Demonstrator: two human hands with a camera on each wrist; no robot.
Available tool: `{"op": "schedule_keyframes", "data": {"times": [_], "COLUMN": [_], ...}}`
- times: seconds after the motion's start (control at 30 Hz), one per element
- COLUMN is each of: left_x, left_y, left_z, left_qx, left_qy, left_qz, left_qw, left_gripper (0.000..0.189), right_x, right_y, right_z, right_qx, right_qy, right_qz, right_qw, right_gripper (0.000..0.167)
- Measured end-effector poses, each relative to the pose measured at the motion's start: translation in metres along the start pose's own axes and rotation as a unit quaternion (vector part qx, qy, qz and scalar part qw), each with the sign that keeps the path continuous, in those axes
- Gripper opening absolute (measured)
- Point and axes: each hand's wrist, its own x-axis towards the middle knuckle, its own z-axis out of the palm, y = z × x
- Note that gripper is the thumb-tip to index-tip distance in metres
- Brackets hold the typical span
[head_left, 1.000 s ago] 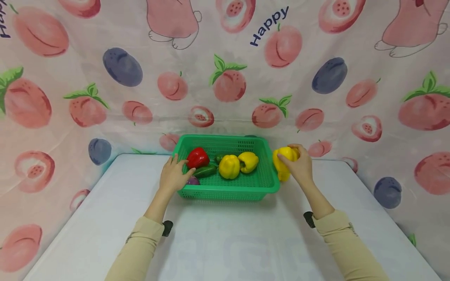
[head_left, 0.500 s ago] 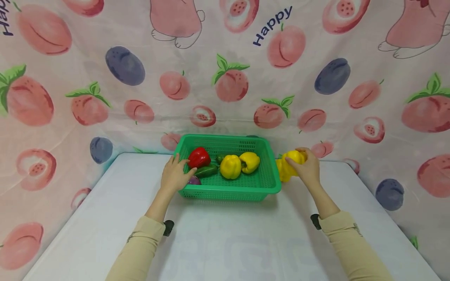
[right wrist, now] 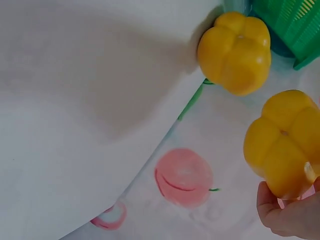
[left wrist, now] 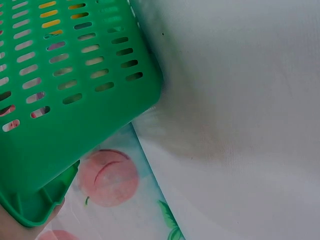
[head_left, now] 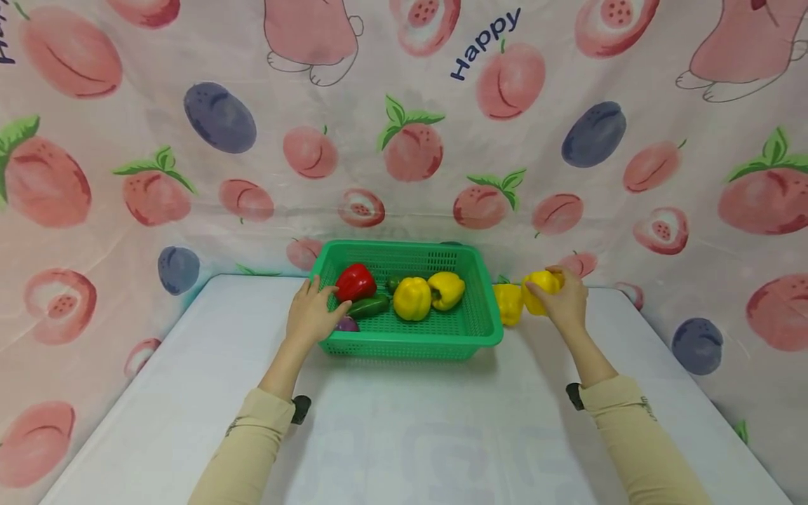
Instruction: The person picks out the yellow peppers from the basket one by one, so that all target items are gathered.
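White table (head_left: 404, 435) against a fruit-print cloth (head_left: 271, 168). Green perforated basket (head_left: 404, 339) near the table's back edge. Inside, at left: red pepper (head_left: 355, 283), long green vegetable (head_left: 369, 306) below it, purple vegetable (head_left: 347, 324) near the front left corner, partly covered. Small dark green vegetable (head_left: 393, 283) further back, mostly hidden. Two yellow peppers sit around the middle: front yellow pepper (head_left: 412, 299) and, just to its right, rear yellow pepper (head_left: 447, 290). Outside, loose yellow pepper (head_left: 510, 305) on the table just beside the basket's right wall; contact with wall unclear. It stands between the basket and the held yellow pepper (head_left: 536, 291), with a narrow gap to the latter in the right wrist view. Right hand (head_left: 568, 298) grips the held yellow pepper, thumb on the near side, fingers on the far side; can't tell if the pepper is off the table. Left hand (head_left: 312, 312) rests on the basket's left rim, fingers spread and fairly straight, thumb reaching over the inside near the long green vegetable. Both arms in beige sleeves (head_left: 249, 435), black device (head_left: 301, 409) at each wrist.
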Motion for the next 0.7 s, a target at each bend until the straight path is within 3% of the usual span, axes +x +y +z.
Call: {"op": "schedule_keyframes", "data": {"times": [0.4,0.7], "left_x": [0.001,-0.001], "left_y": [0.001,0.002], "left_z": [-0.002,-0.002], "left_qx": [-0.003,-0.007], "left_qy": [0.003,-0.002], "left_qz": [0.000,-0.002], "left_qw": [1.0000,1.0000], "left_gripper": [0.057,0.058], "right_x": [0.003,0.004], "right_y": [0.017,0.030], "right_z": [0.008,0.014], "right_qx": [-0.010,-0.052], "right_qy": [0.029,0.006], "right_qz": [-0.005,0.032], "right_qw": [0.9995,0.9981], "right_gripper": [0.043,0.044]}}
